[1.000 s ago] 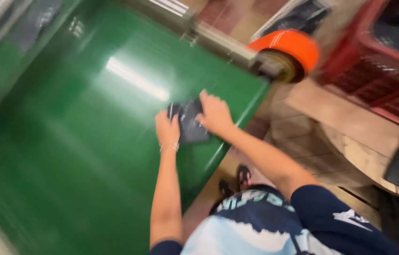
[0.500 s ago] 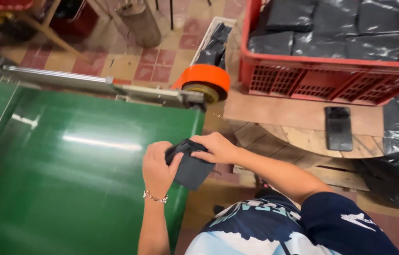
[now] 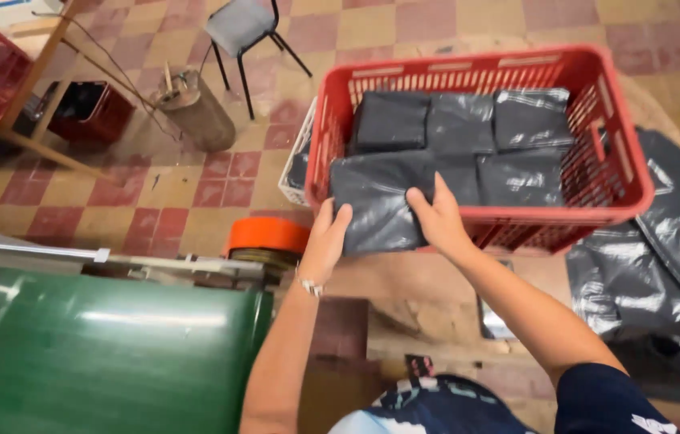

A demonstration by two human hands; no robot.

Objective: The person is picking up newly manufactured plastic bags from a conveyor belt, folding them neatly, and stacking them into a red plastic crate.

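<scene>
We hold a folded black bag at the crate's near rim

Our left hand (image 3: 325,241) grips the folded black plastic bag (image 3: 378,205) at its 8 o'clock edge, our right hand (image 3: 439,221) at its 4 o'clock edge, both hands closed on it; the bag lies over the near wall of the red crate (image 3: 623,173), which carries more folded black bags (image 3: 468,120) at 12 o'clock; the green conveyor belt (image 3: 98,354) sits at 8 o'clock, an orange roller (image 3: 266,237) just beside our left wrist
</scene>
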